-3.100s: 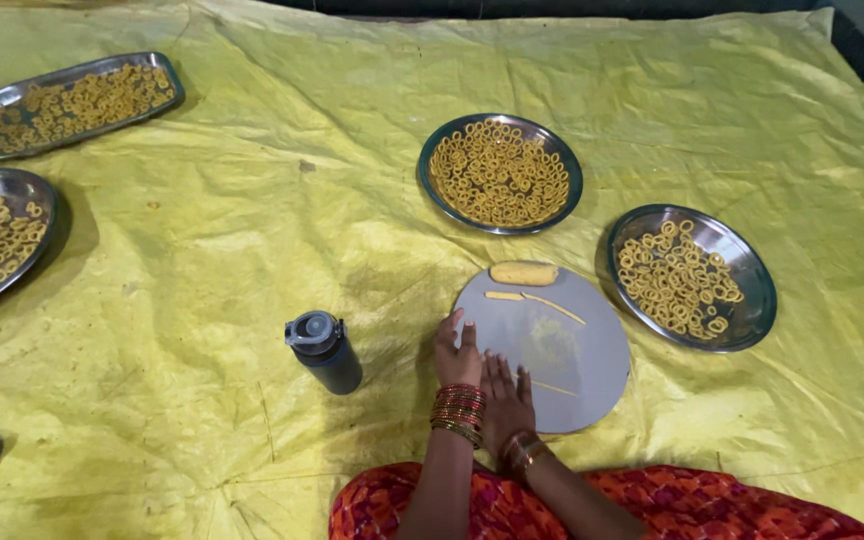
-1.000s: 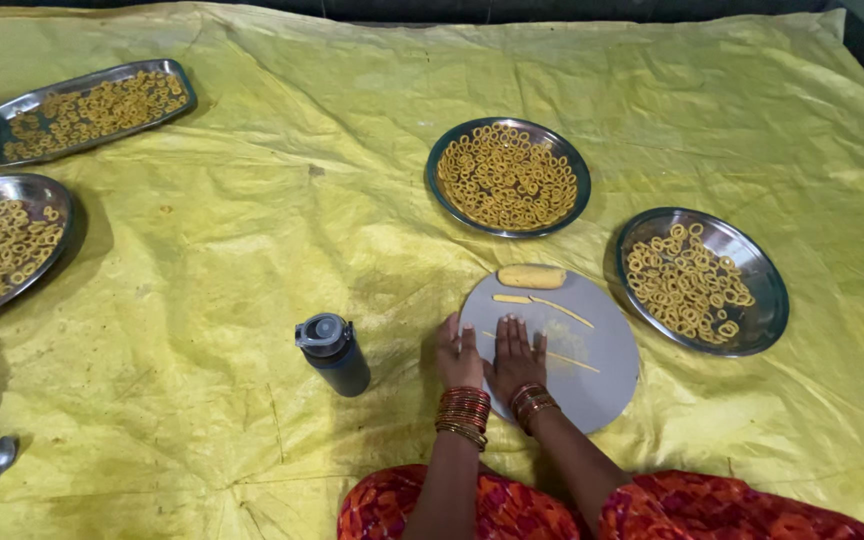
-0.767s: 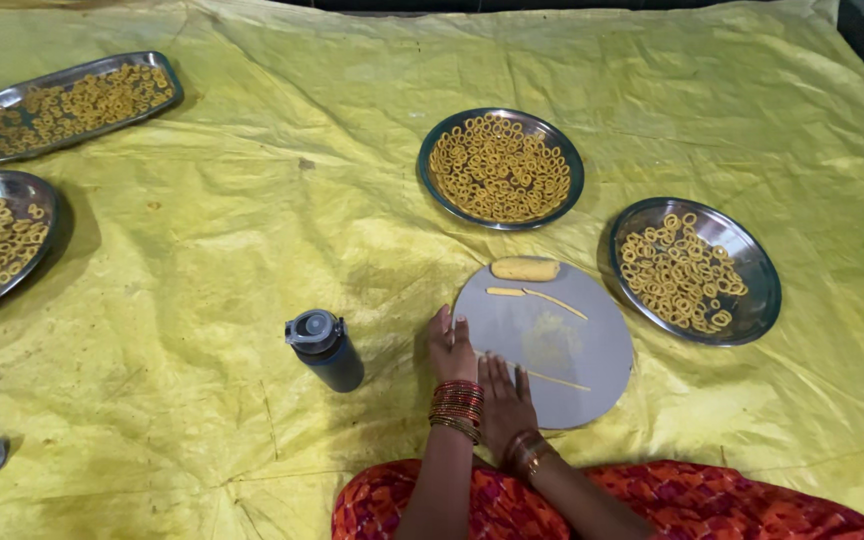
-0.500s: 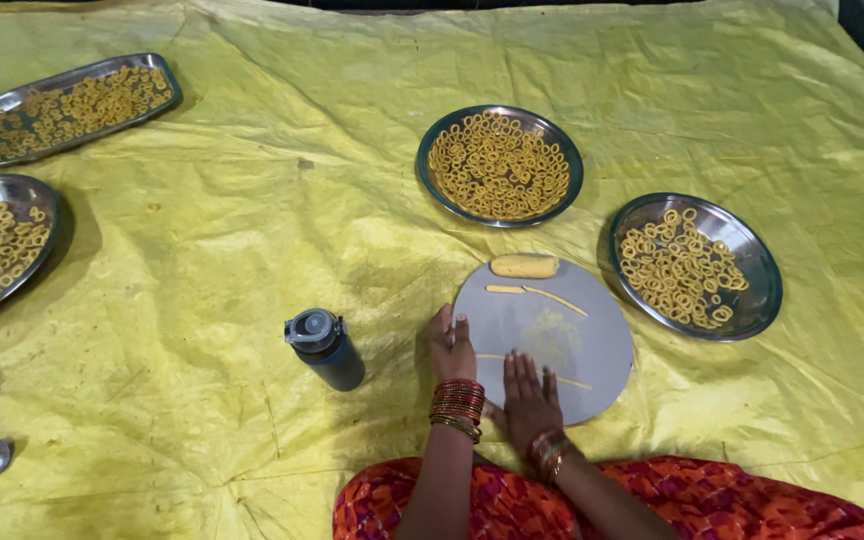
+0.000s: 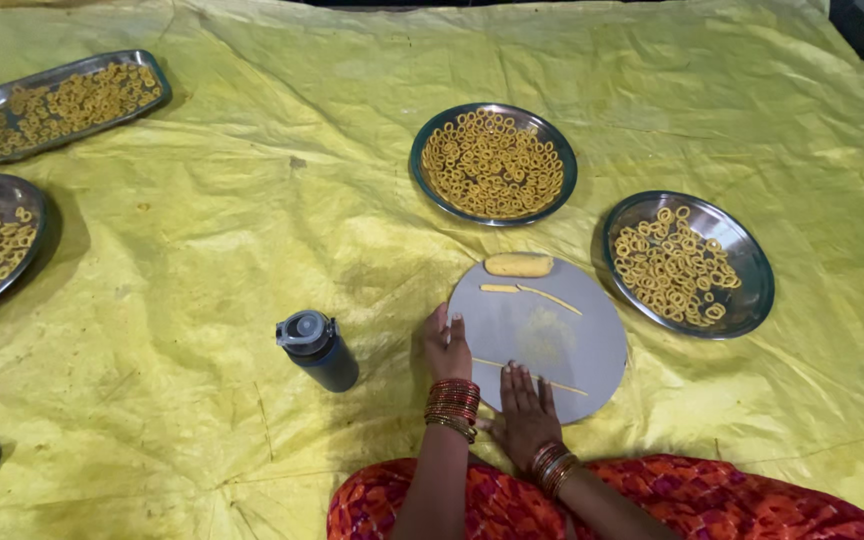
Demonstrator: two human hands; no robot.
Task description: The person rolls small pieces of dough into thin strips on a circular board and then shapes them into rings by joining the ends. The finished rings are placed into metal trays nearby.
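Neither grip holds anything: right hand [image 5: 525,415] lies flat, fingers spread, on thin dough strand [image 5: 532,376] at near edge of round grey board [image 5: 542,335]; left hand [image 5: 447,345] rests open on board's left rim. Thick dough roll [image 5: 518,264] sits at far edge w/ another strand [image 5: 532,292] just below; ring-filled steel plates [image 5: 493,163] beyond, dark bottle [image 5: 317,350] to the left on yellow sheet [image 5: 202,250].

Four snack trays [image 5: 492,165], one bottle [image 5: 317,350], one board [image 5: 542,335].

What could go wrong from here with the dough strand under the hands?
The thin dough strand under the right hand looks fragile and may snap if rolled unevenly. The left hand sits at the round board's edge, so the board might slide on the crumpled yellow sheet. The bottle stands nearby and could tip.
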